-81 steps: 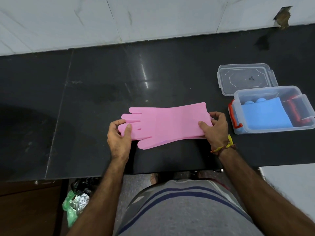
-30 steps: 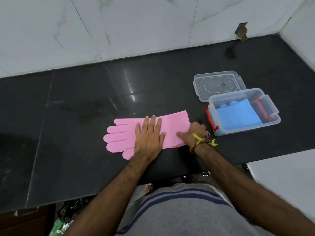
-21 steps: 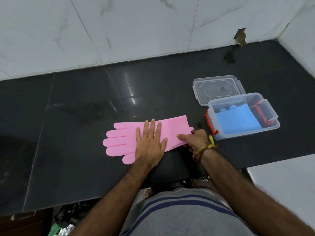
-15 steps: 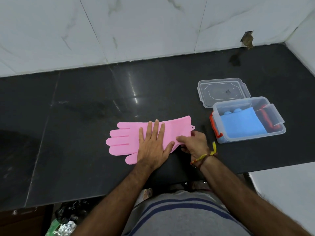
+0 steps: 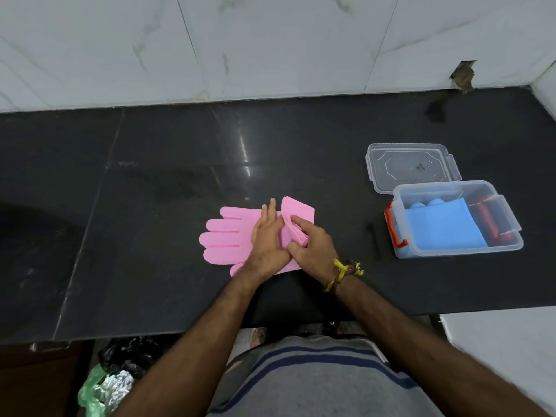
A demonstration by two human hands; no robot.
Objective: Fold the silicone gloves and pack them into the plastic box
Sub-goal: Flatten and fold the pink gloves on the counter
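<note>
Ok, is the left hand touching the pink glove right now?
Touching. The head view shows the left hand lying flat on the pink glove, fingers straight across its middle, while the right hand brings the cuff over.

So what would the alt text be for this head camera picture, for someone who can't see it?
A person's left hand presses flat on pink gloves on a black counter while the right hand pinches the cuff end, folded over. To the right, a clear plastic box holds a blue glove, its lid lying behind it.
</note>
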